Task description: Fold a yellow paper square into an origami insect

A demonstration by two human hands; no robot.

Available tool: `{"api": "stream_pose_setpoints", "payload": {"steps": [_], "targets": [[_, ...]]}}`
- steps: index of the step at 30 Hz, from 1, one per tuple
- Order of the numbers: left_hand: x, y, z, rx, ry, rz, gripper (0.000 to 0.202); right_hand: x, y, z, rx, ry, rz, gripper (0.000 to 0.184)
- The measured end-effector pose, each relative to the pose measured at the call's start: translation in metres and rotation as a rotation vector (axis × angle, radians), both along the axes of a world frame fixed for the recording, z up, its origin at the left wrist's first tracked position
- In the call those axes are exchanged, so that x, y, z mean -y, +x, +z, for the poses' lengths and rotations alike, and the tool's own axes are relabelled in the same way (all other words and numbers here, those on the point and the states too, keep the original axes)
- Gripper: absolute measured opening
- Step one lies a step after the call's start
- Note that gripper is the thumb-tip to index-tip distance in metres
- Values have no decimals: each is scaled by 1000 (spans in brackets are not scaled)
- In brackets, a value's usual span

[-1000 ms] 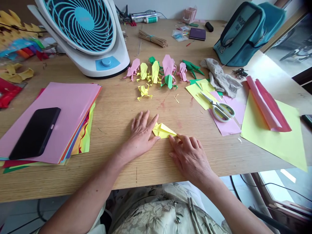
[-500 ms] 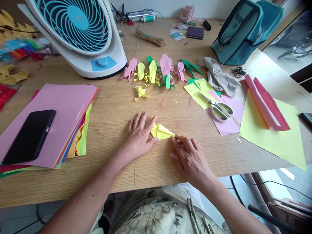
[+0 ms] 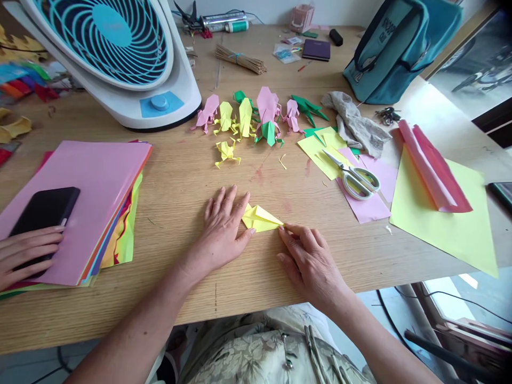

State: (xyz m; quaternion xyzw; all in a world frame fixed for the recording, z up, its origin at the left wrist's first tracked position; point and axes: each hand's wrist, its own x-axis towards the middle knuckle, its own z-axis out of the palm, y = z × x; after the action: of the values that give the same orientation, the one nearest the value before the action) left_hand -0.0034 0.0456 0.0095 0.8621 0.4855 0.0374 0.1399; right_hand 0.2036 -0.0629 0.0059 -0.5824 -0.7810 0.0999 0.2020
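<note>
A small folded yellow paper (image 3: 259, 218) lies flat on the wooden table (image 3: 192, 176) near its front edge. My left hand (image 3: 222, 229) rests flat beside it, fingers stretched out, thumb and forefinger holding down the paper's left end. My right hand (image 3: 308, 258) presses its fingertips together on the paper's right tip. Behind them stands a row of finished pink, yellow and green origami frogs (image 3: 256, 114), with one small yellow frog (image 3: 226, 152) in front.
Another person's hand (image 3: 24, 253) lies on a black phone (image 3: 44, 210) atop a stack of coloured paper (image 3: 96, 192) at the left. A fan (image 3: 116, 53) stands behind. Scissors (image 3: 354, 176), yellow and pink sheets (image 3: 440, 213), a grey cloth (image 3: 356, 125) and a teal bag (image 3: 396, 48) are on the right.
Another person's hand has come in from the left onto the phone. My view has drifted a little; my two hands stay on the yellow paper, the right fingertips sliding slightly along its edge.
</note>
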Motion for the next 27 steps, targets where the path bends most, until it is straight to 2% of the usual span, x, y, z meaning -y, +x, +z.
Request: {"api": "stream_pose_setpoints", "payload": {"steps": [11,27], "targets": [[-4,-8,-9,66,106,-44,66,-3,-2,4,-6,-24,-10,46],[-3,-4,-9,78,137,-19,59,-2,-2,5,21,-44,-17,47]]}}
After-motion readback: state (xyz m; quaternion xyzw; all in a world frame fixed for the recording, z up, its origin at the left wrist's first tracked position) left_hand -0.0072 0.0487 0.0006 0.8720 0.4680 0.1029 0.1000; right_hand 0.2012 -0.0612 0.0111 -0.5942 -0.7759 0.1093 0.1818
